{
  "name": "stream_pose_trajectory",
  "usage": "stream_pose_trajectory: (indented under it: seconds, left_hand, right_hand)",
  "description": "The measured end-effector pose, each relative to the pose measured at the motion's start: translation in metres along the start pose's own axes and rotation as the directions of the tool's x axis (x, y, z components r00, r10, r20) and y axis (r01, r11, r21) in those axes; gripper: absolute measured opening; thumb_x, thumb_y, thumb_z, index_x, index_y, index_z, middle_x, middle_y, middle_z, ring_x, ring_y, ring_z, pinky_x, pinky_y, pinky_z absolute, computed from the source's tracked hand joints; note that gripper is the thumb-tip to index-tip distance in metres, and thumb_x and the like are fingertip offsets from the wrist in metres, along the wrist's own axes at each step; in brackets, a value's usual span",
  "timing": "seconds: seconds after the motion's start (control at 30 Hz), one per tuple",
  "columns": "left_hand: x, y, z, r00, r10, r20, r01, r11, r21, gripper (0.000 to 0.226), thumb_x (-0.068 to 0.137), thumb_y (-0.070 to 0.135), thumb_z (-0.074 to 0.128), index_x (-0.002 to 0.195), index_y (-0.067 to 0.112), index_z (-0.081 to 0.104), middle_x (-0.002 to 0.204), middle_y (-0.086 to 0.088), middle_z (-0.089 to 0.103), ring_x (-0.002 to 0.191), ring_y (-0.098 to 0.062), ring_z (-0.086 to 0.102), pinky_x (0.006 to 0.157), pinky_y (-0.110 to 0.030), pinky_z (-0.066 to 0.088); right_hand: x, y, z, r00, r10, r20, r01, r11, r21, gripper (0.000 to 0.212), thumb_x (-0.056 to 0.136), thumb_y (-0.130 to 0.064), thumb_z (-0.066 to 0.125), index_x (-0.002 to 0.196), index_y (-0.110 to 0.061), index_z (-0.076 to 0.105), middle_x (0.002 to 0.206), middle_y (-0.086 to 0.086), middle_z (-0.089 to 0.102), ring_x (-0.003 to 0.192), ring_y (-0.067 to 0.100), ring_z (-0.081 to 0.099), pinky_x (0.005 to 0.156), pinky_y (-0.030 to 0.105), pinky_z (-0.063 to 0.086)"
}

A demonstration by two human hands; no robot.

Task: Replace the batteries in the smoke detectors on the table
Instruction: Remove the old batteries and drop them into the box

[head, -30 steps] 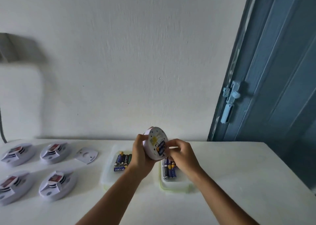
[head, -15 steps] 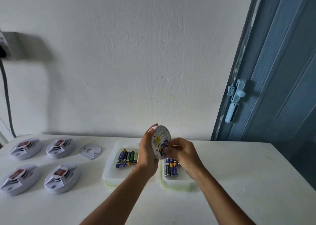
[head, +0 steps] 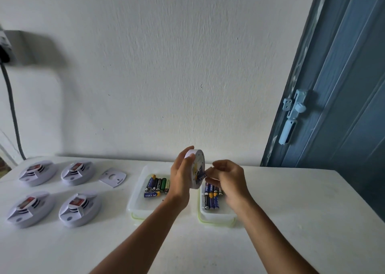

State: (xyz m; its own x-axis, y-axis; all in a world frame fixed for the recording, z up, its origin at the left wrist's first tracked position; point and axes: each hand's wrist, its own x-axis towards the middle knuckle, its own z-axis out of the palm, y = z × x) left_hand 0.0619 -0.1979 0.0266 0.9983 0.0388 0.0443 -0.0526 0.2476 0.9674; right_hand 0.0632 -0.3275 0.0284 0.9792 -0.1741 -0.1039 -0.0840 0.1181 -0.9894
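My left hand (head: 180,175) grips a round white smoke detector (head: 198,165), held on edge above the table with its open back turned to the right. A blue battery shows in its compartment. My right hand (head: 227,177) has its fingertips curled at that battery; whether they pinch it is hidden. Below the hands stand two clear tubs of batteries, the left tub (head: 137,198) and the right tub (head: 216,217). Several more white smoke detectors lie at the table's left, among them the near one (head: 80,210) and the far one (head: 77,173).
A loose white mounting plate (head: 113,177) lies between the detectors and the left tub. The white table (head: 291,221) ends at its right edge beside a blue door (head: 343,107) with a latch. A dark cable (head: 12,107) hangs down the wall at far left.
The detector has turned more edge-on in my left hand and my right hand's fingers have shifted at the battery compartment. The camera view has tilted slightly.
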Motion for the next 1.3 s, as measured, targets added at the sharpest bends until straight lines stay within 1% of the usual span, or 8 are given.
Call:
stream_pose_trajectory:
  seconds: [0.1, 0.23, 0.33, 0.47, 0.7, 0.87, 1.2, 1.3]
  left_hand:
    - [0.003, -0.002, -0.005, 0.999, -0.017, -0.042, 0.017, 1.0, -0.005, 0.059, 0.063, 0.058, 0.058, 0.116, 0.035, 0.063, 0.122, -0.009, 0.062, 0.116, -0.03, 0.057, 0.093, -0.048, 0.051]
    - [0.004, -0.002, -0.011, 0.997, -0.048, -0.063, 0.047, 0.999, -0.008, 0.058, 0.061, 0.06, 0.06, 0.113, 0.037, 0.064, 0.123, -0.009, 0.061, 0.117, -0.03, 0.056, 0.097, -0.052, 0.049]
    - [0.003, -0.003, -0.012, 0.996, -0.065, -0.062, 0.065, 0.998, 0.0, 0.057, 0.059, 0.061, 0.06, 0.111, 0.037, 0.064, 0.122, -0.009, 0.061, 0.117, -0.031, 0.055, 0.098, -0.054, 0.048]
    - [0.002, 0.0, -0.013, 0.995, -0.087, -0.056, 0.086, 0.996, -0.004, 0.055, 0.058, 0.06, 0.06, 0.108, 0.037, 0.064, 0.121, -0.011, 0.061, 0.115, -0.031, 0.056, 0.095, -0.051, 0.049]
    - [0.002, 0.0, -0.017, 0.989, -0.147, -0.033, 0.146, 0.988, -0.042, 0.052, 0.07, 0.051, 0.058, 0.115, 0.025, 0.062, 0.116, -0.012, 0.062, 0.108, -0.031, 0.058, 0.085, -0.045, 0.052]
    - [0.003, 0.002, -0.017, 0.976, -0.215, 0.041, 0.219, 0.965, -0.144, 0.027, 0.091, 0.04, 0.048, 0.103, 0.019, 0.06, 0.102, -0.014, 0.058, 0.095, -0.028, 0.055, 0.074, -0.038, 0.046]
    - [0.003, 0.007, -0.015, 0.964, -0.266, 0.006, 0.26, 0.937, -0.235, 0.032, 0.095, 0.036, 0.044, 0.111, 0.014, 0.06, 0.103, -0.014, 0.063, 0.094, -0.026, 0.059, 0.075, -0.038, 0.05]
    - [0.004, 0.008, -0.012, 0.957, -0.289, -0.023, 0.273, 0.924, -0.268, 0.034, 0.095, 0.035, 0.046, 0.116, 0.011, 0.06, 0.104, -0.014, 0.061, 0.095, -0.026, 0.059, 0.076, -0.036, 0.05]
  right_hand:
    - [0.016, 0.003, -0.012, 0.987, -0.16, -0.031, 0.14, 0.932, -0.334, 0.014, 0.078, 0.006, 0.065, 0.087, -0.004, 0.068, 0.082, 0.011, 0.071, 0.077, 0.027, 0.069, 0.066, 0.029, 0.057]
    - [0.024, 0.005, -0.011, 0.978, -0.009, 0.206, 0.188, 0.456, -0.87, 0.01, 0.079, 0.007, 0.051, 0.074, 0.006, 0.06, 0.084, 0.014, 0.065, 0.078, 0.024, 0.063, 0.057, 0.025, 0.048]
    - [0.02, 0.005, -0.004, 0.972, 0.126, 0.199, 0.165, 0.239, -0.957, 0.014, 0.085, 0.009, 0.044, 0.082, -0.004, 0.05, 0.101, 0.014, 0.06, 0.087, 0.026, 0.061, 0.062, 0.026, 0.044]
    - [0.024, 0.016, -0.003, 0.976, 0.13, 0.175, 0.156, 0.144, -0.977, 0.023, 0.086, 0.008, 0.047, 0.104, -0.005, 0.052, 0.115, 0.015, 0.058, 0.103, 0.029, 0.062, 0.069, 0.027, 0.043]
    - [0.018, 0.012, -0.004, 0.984, -0.051, 0.17, 0.176, 0.163, -0.971, 0.022, 0.087, 0.002, 0.047, 0.104, -0.009, 0.056, 0.109, 0.01, 0.062, 0.099, 0.028, 0.06, 0.071, 0.027, 0.042]
    - [0.007, 0.009, 0.008, 0.92, -0.247, 0.306, 0.381, 0.751, -0.539, 0.025, 0.084, -0.017, 0.068, 0.109, -0.021, 0.068, 0.106, -0.01, 0.066, 0.094, 0.006, 0.062, 0.077, 0.019, 0.051]
    - [-0.009, 0.013, 0.018, 0.872, -0.363, 0.328, 0.478, 0.774, -0.415, 0.029, 0.08, -0.009, 0.073, 0.109, -0.012, 0.073, 0.094, -0.02, 0.064, 0.086, -0.021, 0.056, 0.079, 0.01, 0.051]
    - [-0.01, 0.014, 0.02, 0.863, -0.399, 0.31, 0.501, 0.756, -0.422, 0.022, 0.079, -0.015, 0.074, 0.101, -0.014, 0.075, 0.097, -0.008, 0.074, 0.089, -0.004, 0.064, 0.075, 0.013, 0.052]
